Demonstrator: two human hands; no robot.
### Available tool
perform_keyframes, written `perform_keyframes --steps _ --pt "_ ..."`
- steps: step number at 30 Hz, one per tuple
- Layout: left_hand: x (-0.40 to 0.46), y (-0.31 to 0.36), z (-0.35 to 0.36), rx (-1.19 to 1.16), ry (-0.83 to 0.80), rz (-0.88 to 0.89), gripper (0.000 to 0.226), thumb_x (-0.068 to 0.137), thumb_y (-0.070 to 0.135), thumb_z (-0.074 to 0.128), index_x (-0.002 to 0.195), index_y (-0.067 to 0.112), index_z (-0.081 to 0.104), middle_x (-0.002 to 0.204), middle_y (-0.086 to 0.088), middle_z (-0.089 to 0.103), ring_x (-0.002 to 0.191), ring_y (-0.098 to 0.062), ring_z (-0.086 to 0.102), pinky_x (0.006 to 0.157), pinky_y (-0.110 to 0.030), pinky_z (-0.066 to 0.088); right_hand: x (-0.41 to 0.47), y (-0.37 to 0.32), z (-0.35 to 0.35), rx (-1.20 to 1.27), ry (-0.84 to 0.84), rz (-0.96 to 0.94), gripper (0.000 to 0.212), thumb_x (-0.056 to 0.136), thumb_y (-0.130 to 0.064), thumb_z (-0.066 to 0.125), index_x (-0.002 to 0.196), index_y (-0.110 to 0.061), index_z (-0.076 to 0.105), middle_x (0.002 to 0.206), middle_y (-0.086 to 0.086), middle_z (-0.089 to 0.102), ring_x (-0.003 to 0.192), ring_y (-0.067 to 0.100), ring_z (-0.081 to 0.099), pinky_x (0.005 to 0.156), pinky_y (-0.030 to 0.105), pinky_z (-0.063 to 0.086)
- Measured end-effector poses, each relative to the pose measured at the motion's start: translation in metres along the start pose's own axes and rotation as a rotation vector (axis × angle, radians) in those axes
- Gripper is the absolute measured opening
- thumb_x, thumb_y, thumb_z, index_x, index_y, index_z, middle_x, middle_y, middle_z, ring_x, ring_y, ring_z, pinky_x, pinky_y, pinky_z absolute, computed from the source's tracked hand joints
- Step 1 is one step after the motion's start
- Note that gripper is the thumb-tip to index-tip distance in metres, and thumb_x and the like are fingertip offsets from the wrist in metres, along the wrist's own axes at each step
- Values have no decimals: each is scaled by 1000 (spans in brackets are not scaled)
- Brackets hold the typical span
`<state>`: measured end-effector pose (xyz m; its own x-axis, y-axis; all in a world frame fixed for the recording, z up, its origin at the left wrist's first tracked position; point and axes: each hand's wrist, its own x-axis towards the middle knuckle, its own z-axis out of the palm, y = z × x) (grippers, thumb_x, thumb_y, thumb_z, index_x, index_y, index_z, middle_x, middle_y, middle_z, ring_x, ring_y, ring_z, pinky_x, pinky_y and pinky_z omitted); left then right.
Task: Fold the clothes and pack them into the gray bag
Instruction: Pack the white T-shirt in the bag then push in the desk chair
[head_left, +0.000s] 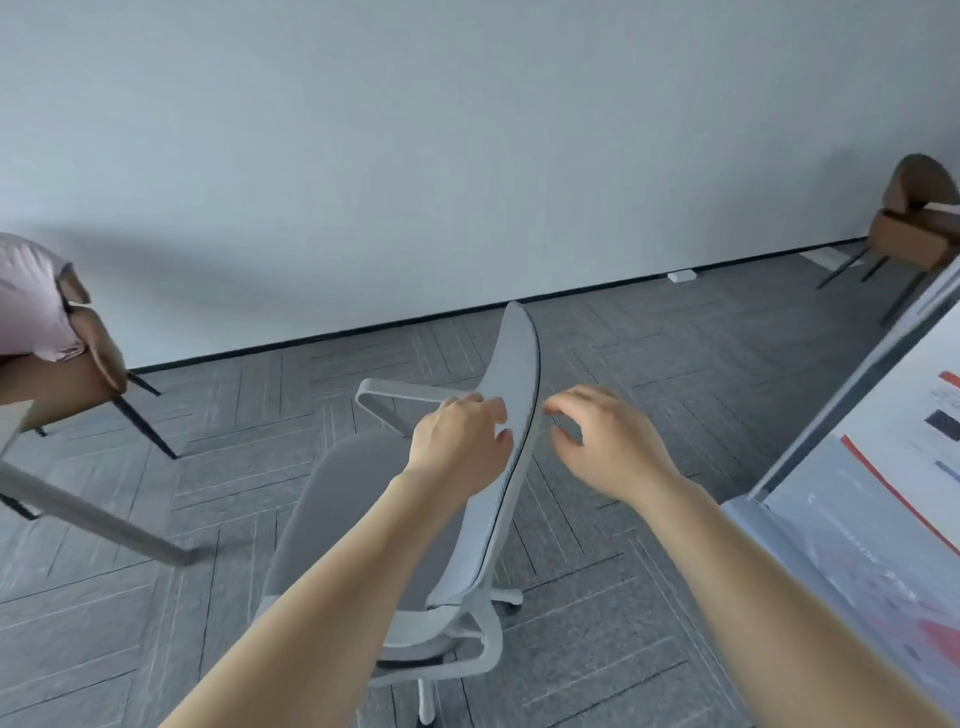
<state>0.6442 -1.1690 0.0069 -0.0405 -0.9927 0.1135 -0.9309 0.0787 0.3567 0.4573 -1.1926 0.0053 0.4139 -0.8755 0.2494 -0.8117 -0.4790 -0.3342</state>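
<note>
A pink garment (31, 296) lies draped over a brown chair (98, 358) at the left edge. No gray bag is in view. A grey office chair (363, 519) stands side-on in the middle of the floor. My left hand (457, 441) touches the front face of its backrest (514, 364) with bent fingers. My right hand (608, 441) hovers just behind the backrest, its fingers loosely curled and holding nothing.
A slanted grey table leg (104, 525) crosses the lower left. A white surface with printed sheets (883, 519) fills the right edge. Another brown chair (919, 218) stands at the far right by the wall. Grey carpet (649, 364) covers the floor.
</note>
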Motion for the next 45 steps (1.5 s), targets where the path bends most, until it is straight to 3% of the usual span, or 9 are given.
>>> perform_keyframes --steps 5,10,16,22,28,35,40,45 --pt "50 21 18 -10 16 -84 28 96 40 46 116 27 60 111 8 61 104 -18 55 73 -31 41 34 67 -3 20 -34 -16 28 94 -28 53 121 -24 60 121 -13 59 115 8 51 78 28 48" --pt "74 48 37 11 102 -332 21 93 37 45 100 25 61 102 8 61 84 -18 52 69 -31 41 70 132 -5 64 -125 -159 29 94 -28 52 122 -24 59 123 -13 59 118 8 50 82 32 52" --pt "86 99 52 -5 174 -600 23 91 42 47 96 26 62 102 8 64 90 -20 59 74 -34 49 117 173 -16 109 -238 -398 30 95 -29 52 123 -24 59 125 -12 58 120 10 47 83 35 51" --pt "111 111 68 44 310 -762 27 91 46 49 103 27 63 107 8 64 97 -19 59 75 -32 47 179 185 2 138 -284 -627 34 93 -31 52 125 -24 58 125 -11 58 117 11 47 81 34 52" --pt "149 104 85 58 398 -890 31 92 50 50 110 29 61 111 11 63 100 -16 58 74 -31 44 239 196 25 136 -315 -792 44 90 -35 56 132 -25 52 131 -9 51 124 15 40 100 33 39" --pt "166 110 99 59 370 -1077 48 88 62 50 125 31 54 120 13 59 110 -14 56 84 -33 47 303 200 49 175 -390 -1020 52 84 -42 57 132 -22 53 132 -4 52 125 20 42 107 39 37" --pt "172 109 114 0 165 -1303 67 79 78 47 135 41 42 128 14 55 116 -12 54 92 -35 46 341 194 72 209 -496 -1253 53 85 -42 60 134 -22 53 132 -1 54 126 21 44 108 38 33" --pt "185 122 119 161 170 -1417 53 80 73 53 123 43 54 116 17 64 108 -13 60 88 -32 46 360 192 88 171 -644 -1434 52 86 -44 59 133 -24 52 132 -3 55 126 21 44 105 36 34"
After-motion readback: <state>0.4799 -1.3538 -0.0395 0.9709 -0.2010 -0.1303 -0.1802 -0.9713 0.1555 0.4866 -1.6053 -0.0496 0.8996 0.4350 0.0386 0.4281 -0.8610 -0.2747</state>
